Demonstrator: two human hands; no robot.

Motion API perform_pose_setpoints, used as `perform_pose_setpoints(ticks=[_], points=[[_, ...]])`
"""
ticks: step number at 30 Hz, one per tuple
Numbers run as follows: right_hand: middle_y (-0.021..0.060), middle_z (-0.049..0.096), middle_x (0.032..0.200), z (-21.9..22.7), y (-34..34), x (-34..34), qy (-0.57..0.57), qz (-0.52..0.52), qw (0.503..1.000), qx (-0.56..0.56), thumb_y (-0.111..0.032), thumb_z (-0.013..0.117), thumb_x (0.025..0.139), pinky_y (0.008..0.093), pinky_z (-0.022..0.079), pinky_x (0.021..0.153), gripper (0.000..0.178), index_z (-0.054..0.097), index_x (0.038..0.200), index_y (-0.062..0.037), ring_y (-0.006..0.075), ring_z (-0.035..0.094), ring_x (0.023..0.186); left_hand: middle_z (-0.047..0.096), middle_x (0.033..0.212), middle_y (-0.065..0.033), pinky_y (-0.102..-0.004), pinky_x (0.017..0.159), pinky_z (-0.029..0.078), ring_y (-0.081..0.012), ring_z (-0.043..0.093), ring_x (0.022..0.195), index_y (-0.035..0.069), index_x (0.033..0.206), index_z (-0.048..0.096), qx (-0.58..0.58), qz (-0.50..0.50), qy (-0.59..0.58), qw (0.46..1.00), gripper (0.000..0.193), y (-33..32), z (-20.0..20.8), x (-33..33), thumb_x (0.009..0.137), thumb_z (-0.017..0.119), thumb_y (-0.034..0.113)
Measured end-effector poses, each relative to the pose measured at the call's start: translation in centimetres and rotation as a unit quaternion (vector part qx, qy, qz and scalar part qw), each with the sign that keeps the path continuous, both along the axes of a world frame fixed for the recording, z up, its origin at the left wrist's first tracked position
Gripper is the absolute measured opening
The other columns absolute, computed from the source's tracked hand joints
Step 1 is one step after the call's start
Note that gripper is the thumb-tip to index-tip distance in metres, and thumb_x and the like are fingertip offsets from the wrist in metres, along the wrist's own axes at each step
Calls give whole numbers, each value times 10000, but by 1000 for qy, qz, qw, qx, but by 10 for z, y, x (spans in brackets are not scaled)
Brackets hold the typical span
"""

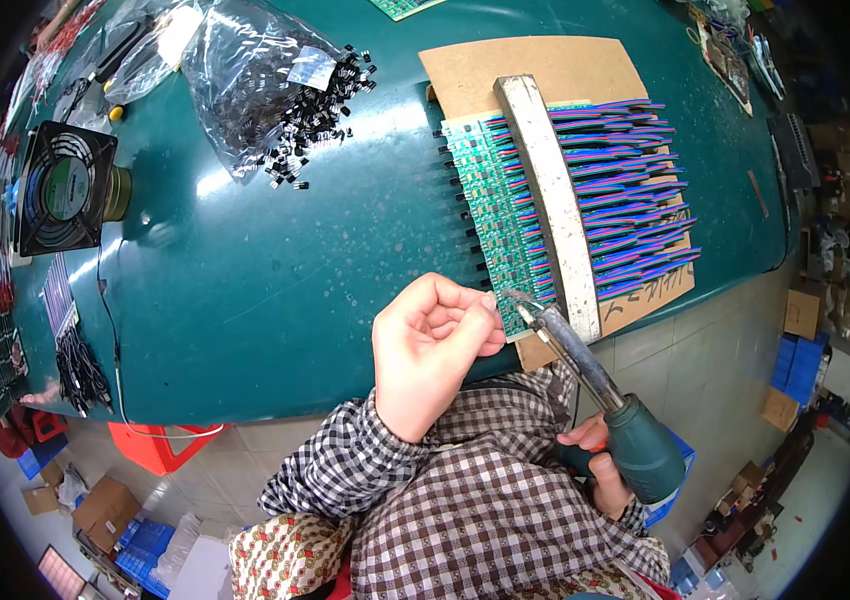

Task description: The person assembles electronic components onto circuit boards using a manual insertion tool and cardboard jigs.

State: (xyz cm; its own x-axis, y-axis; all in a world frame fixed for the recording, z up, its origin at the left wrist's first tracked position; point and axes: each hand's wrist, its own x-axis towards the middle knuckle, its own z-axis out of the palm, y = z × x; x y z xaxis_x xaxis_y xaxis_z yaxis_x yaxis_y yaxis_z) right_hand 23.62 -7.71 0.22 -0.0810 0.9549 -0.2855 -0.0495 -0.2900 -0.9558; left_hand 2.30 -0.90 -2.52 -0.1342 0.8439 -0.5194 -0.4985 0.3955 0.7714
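My left hand [435,345] is closed in a pinch at the near left corner of a green circuit board panel [485,190]. Whatever its fingertips hold is too small or too covered to make out. Gripped in my right hand [603,478] is a soldering iron [585,365] with a thick green handle. Its tip points up and left, by the board's near end, close to my left fingertips. Rows of blue, red and black wires [635,180] run rightward from the board. Across them lies a long metal bar [555,200]. Small black parts stick out along the board's left edge.
Cardboard [545,65] lies under the panel. Farther left, small black components [320,115] spill from a clear plastic bag [240,75]. A black fan [65,190] stands at the left, its cable [115,340] trailing over the near edge beside a wire bundle [75,350]. A red stool [160,447] is below.
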Motion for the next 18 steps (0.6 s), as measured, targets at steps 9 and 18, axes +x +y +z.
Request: perform_pose_setpoints(ticks=[9,18], points=[[119,558,750,2,3,-2,-25,38,999,2,-118,688,716,383,532,691,263,525,837,49,230,605,720,601,739,-89,-215,596,515,-115,603,653,-41,797,521,4,0,-5,1000,81,0,0,0,805,567,25],[111,553,736,0,-3,0,18,8,999,-42,-54,681,713,426,526,724,282,490,891,52,208,584,720,602,736,-94,-210,588,517,-113,602,643,-43,796,520,-3,2,-5,1000,77,1,0,0,801,569,16]])
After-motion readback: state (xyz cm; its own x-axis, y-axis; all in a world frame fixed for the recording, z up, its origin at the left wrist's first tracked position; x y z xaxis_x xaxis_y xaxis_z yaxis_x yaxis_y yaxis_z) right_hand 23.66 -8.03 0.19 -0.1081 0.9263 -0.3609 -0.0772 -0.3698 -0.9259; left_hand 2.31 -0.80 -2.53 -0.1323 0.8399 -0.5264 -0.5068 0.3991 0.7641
